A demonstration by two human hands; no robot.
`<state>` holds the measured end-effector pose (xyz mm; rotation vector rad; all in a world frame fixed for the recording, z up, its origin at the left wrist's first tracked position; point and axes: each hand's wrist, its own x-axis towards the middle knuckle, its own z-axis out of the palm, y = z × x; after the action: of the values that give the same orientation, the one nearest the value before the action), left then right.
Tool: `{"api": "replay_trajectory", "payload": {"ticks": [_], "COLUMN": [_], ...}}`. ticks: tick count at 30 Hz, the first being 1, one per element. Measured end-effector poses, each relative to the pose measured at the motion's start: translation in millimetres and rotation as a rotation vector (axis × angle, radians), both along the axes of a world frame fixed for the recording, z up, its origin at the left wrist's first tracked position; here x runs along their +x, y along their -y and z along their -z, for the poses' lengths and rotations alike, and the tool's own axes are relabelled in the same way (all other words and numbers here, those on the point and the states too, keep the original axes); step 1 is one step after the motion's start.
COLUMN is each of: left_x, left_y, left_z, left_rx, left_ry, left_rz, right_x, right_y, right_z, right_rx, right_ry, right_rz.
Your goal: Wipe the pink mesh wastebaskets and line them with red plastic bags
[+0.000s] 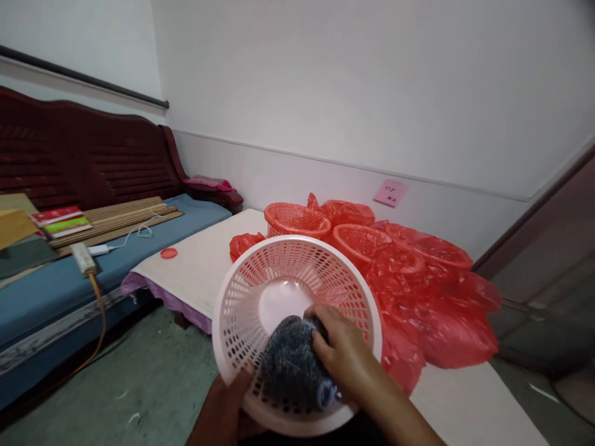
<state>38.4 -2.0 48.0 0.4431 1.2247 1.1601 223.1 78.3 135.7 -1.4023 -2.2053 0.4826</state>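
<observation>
A round white plastic perforated basket (246,310) is tilted up towards me, its solid round base (279,303) showing inside. My left hand (230,406) holds it from below at the near rim. My right hand (337,350) is shut on a grey wire scouring pad (290,365), pressing it against the inside wall. Behind the basket, two red plastic baskets (295,220) lie among crumpled red plastic bags (441,316) on a white-topped table (195,269).
A dark red wooden sofa (83,155) with a blue cushion (56,303) stands left, holding a bamboo mat (121,223) and books (60,223). A power strip (83,259) trails an orange cable floorward. A red cap (168,253) lies on the table. A pink note (390,192) marks the wall.
</observation>
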Motion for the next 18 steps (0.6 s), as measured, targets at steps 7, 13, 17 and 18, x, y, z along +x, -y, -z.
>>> {"api": "replay_trajectory", "payload": {"ticks": [7,13,17,18], "left_x": [-15,-21,-18,-17], "left_y": [-48,-88,-101,-103], "left_z": [-56.0,-66.3,-63.4,-63.1], "left_rx": [0.083,0.140,0.144,0.149], "left_ry": [-0.034,-0.064,-0.103,-0.121], "left_rz": [0.092,0.131,0.127,0.121], "right_x": [10,25,34,36], "right_y": [-6,-8,-3,-1], "right_z": [-44.2,-38.4,-42.3,-44.3], "right_rx": [0.236,0.216,0.307,0.340], "right_ry": [-0.536,-0.911,-1.034,-1.047], "right_rz": [0.117,0.277,0.403,0.422]}}
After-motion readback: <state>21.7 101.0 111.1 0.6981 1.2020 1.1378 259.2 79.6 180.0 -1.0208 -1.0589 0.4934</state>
